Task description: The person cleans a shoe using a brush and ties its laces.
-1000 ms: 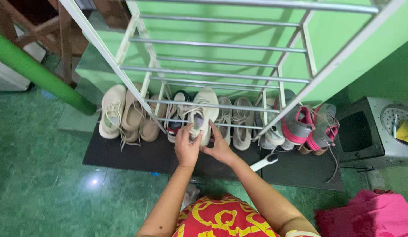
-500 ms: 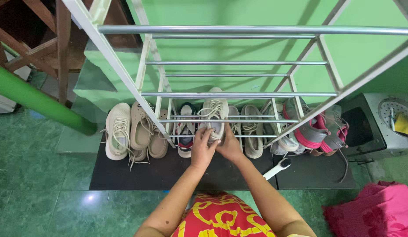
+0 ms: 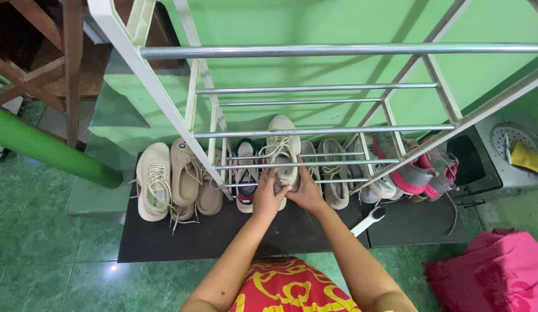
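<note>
Gripping the heel end of a cream sneaker (image 3: 282, 151), my left hand (image 3: 267, 198) and right hand (image 3: 306, 193) close on it from either side. Its long axis runs straight away from me, toe toward the green wall (image 3: 315, 23), among the shoes under the metal rack (image 3: 315, 51).

cream laced sneaker (image 3: 282, 151), toe away, on rack

packages: none | signs: none | screens: none | labels: small dark mark on side of pale sneaker (image 3: 152, 181), far left of shoe rack (image 3: 315, 88), too small to tell shape | elsewhere: nothing of the kind visible
</note>
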